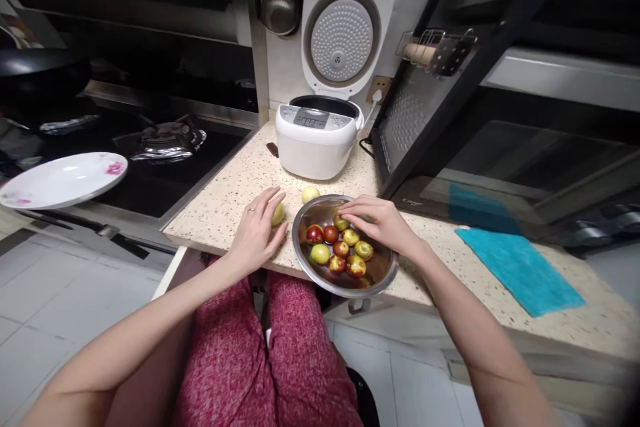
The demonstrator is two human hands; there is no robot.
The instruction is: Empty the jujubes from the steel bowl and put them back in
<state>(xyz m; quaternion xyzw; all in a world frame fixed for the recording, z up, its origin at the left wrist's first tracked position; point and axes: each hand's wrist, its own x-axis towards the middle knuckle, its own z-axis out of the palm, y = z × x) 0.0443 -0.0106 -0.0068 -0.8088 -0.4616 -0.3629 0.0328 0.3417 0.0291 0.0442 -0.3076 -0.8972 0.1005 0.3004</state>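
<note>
Counter: speckled counter (pixel 225 195) across the middle of the frame.
Rice cooker: white rice cooker (pixel 316 150), upper centre, lid raised.
Metal bowl: metal bowl (pixel 380 271) just below centre, at the counter's near edge, holding red, mottled and green fruits (pixel 341 249).
Left hand: left hand (pixel 253 235), left of the bowl, fingers parted and curved beside a green fruit (pixel 279 215) on the counter; whether they touch it, I cannot tell.
Right hand: right hand (pixel 379 221), over the bowl's upper right, fingertips drawn together on the topmost fruit (pixel 341 222), seemingly pinching it.
Loose fruit: a pale green fruit (pixel 311 194) on the counter, just above the bowl's rim.
Bowl work: seems to be handling fruit one by one; lifting or setting down, I cannot tell.
Next move: calls for a light, steady pinch, clear of the rim and neighbouring fruits.
</note>
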